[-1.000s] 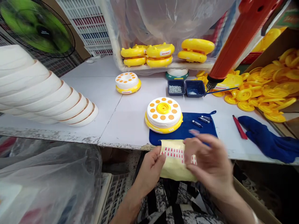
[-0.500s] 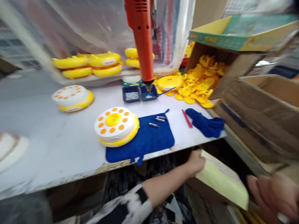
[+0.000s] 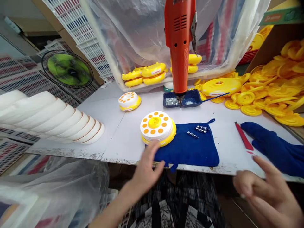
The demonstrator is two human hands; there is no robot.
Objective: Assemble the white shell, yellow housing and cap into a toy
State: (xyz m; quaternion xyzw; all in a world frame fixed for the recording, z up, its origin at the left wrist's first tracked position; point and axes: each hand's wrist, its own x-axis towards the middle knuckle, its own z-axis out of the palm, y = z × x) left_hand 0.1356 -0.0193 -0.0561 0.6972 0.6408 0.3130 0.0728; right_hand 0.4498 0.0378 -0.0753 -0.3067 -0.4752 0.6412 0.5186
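My left hand (image 3: 147, 171) is open and empty, with fingers spread, at the table's front edge. Its fingertips are just in front of a white and yellow toy cake (image 3: 155, 128) with orange dots, and I cannot tell whether they touch it. The cake sits partly on a blue cloth (image 3: 187, 148), where several small batteries (image 3: 197, 132) lie. To the right, my right hand (image 3: 268, 190) is blurred and holds nothing visible, its index finger extended and other fingers bent. It is nearest to a red flat tool (image 3: 244, 136) and a blue glove (image 3: 273, 144).
An orange electric screwdriver (image 3: 180, 53) hangs above a dark blue tray (image 3: 193, 98) of screws. Yellow plastic parts (image 3: 268, 88) are heaped at right. Another toy cake (image 3: 129, 101), a row of stacked white rounds (image 3: 59, 117) and a green fan (image 3: 67, 69) are at left.
The view has swung left. My left hand has let go of the pale yellow box below the table edge and moved over to the toy cake. The box is out of sight.
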